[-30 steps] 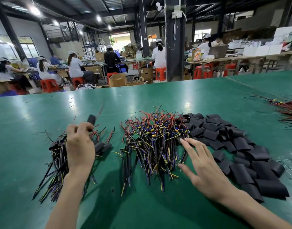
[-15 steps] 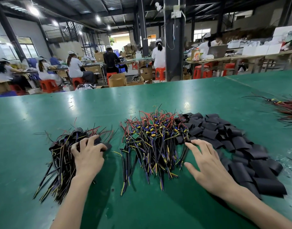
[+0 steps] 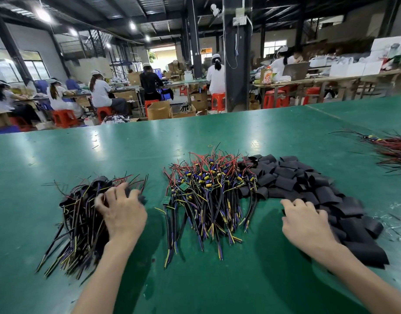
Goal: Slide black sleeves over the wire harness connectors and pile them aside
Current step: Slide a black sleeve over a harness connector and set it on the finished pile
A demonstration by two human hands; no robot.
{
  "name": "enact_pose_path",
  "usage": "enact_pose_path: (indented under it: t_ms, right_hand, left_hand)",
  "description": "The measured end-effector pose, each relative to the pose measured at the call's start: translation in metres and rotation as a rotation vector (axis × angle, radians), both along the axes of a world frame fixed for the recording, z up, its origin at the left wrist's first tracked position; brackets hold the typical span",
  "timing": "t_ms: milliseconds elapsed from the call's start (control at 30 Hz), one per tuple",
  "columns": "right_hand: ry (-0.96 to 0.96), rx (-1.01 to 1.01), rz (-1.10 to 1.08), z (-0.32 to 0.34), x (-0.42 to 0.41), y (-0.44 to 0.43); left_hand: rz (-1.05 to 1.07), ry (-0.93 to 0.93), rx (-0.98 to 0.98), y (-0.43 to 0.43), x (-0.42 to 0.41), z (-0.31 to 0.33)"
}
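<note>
On the green table [image 3: 206, 282] lie three heaps. At the left is a pile of harnesses with black sleeves on them [image 3: 81, 220]. My left hand [image 3: 122, 211] rests on top of it with fingers spread, holding nothing. In the middle is a heap of bare wire harnesses [image 3: 208, 193] with red, blue and yellow wires and small yellow and blue parts. To the right lies a heap of loose black sleeves [image 3: 308, 177]. My right hand [image 3: 306, 223] is at its near left edge, fingers bent down onto the sleeves, their tips hidden.
A further bundle of red and black wires [image 3: 394, 152] lies at the table's right edge. Small clear scraps [image 3: 396, 214] are scattered right of the sleeves. Beyond the table's far edge, people sit at other benches on red stools.
My left hand lowered a sleeved harness onto the left pile and let go of it. My right hand moved from the middle wire heap rightward to the sleeves and bent its fingers.
</note>
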State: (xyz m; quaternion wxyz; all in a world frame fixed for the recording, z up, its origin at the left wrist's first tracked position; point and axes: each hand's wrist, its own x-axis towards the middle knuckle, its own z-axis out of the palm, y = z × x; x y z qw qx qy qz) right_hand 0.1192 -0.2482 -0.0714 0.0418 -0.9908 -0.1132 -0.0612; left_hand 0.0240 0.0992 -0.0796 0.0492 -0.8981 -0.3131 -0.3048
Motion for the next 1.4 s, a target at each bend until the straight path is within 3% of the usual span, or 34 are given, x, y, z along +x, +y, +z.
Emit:
enact_pose_path:
  t_ms: [100,267,500,733,833,933,1033,1133,1233,1400]
  right_hand:
    - [-0.026,-0.005,0.050,-0.005,0.002,0.000]
    - [-0.098,0.097,0.194,-0.009,0.005,0.001]
    - [-0.140,0.459,0.456,-0.001,-0.008,0.009]
    - [-0.107,0.475,0.598,-0.001,-0.021,0.017]
    - [-0.073,0.433,0.615,-0.001,-0.020,0.016]
    - [-0.029,0.418,0.614,-0.001,-0.019,0.016]
    - [0.000,0.422,0.613,-0.002,-0.018,0.017]
    - [0.024,0.425,0.622,-0.004,-0.018,0.017]
    - [0.008,0.432,0.627,-0.006,-0.018,0.017]
    - [-0.039,0.529,0.601,-0.002,-0.019,0.017]
  left_hand:
    - [-0.153,0.068,-0.124,-0.024,0.016,-0.003]
    - [-0.178,0.241,-0.250,-0.038,0.031,-0.016]
    - [-0.332,-0.126,-0.598,-0.032,0.022,-0.006]
    - [-0.372,-0.389,-0.671,-0.033,0.022,0.004]
    - [-0.314,-0.530,-0.922,-0.031,0.022,0.012]
    - [-0.277,-0.630,-1.321,-0.028,0.020,0.023]
    - [-0.365,-0.603,-1.682,-0.031,0.017,0.031]
    - [-0.464,-0.569,-1.847,-0.043,0.018,0.031]
    - [-0.543,-0.538,-1.916,-0.052,0.020,0.030]
    - [-0.592,-0.611,-1.699,-0.052,0.009,0.045]
